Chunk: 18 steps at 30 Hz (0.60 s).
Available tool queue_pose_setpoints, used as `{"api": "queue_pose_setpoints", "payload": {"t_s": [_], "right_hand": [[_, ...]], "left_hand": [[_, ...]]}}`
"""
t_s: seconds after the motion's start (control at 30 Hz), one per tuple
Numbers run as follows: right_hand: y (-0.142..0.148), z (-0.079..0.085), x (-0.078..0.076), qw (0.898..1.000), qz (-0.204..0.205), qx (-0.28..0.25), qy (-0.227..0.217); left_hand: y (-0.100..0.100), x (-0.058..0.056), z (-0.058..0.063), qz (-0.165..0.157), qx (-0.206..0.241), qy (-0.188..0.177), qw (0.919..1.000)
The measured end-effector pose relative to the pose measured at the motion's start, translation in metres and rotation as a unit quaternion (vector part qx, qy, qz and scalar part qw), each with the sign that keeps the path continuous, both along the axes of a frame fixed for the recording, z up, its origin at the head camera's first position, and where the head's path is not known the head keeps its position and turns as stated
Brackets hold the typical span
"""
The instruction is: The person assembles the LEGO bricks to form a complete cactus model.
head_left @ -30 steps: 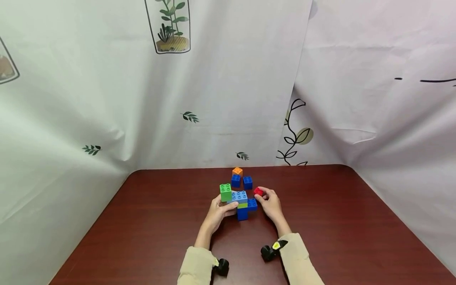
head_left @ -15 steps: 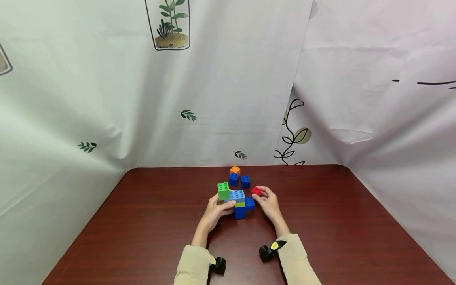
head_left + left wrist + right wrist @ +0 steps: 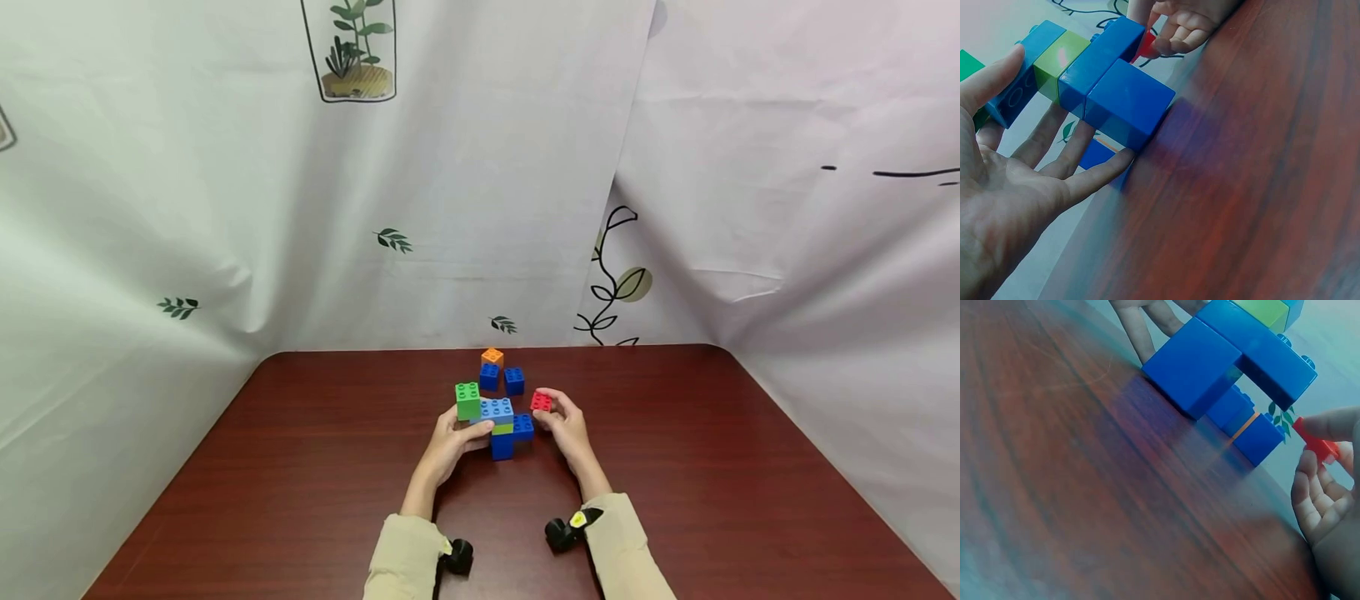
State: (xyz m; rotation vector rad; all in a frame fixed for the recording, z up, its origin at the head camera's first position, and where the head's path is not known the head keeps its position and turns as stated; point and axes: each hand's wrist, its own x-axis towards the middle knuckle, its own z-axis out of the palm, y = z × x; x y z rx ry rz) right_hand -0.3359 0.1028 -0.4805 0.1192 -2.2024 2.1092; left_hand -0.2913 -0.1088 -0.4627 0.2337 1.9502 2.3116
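My left hand (image 3: 447, 443) grips a joined stack of building bricks from its left side, thumb in front and fingers behind and below. The stack has a bright green brick (image 3: 467, 402) at the upper left, a light blue brick (image 3: 496, 411), a lime brick (image 3: 1060, 60) beneath that, and dark blue bricks (image 3: 1130, 103) at the bottom, one jutting right. Between thumb and fingertips my right hand (image 3: 567, 427) pinches a small red brick (image 3: 541, 401), just right of the stack and apart from it in the head view. Its studs face the head camera.
Behind the stack, two loose dark blue bricks (image 3: 514, 381) and an orange brick (image 3: 492, 357) stand near the far edge of the dark red wooden table (image 3: 300, 467). A white printed curtain (image 3: 465, 208) hangs beyond that edge.
The red brick has turned in my right fingers, so its studded top now shows more. My left hand keeps its grip on the stack; the head view has shifted slightly.
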Motion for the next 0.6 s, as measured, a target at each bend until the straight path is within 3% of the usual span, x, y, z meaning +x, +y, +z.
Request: {"api": "queue_pose_setpoints", "payload": {"t_s": [0.33, 0.6], "right_hand": [[-0.0033, 0.0018, 0.004, 0.999, -0.03, -0.042, 0.002], [-0.0028, 0.0065, 0.0054, 0.996, -0.022, -0.091, -0.013]], "left_hand": [[-0.0008, 0.0009, -0.0002, -0.001, 0.002, 0.0, 1.0], [-0.0013, 0.0006, -0.0012, -0.004, -0.002, 0.002, 1.0]]}}
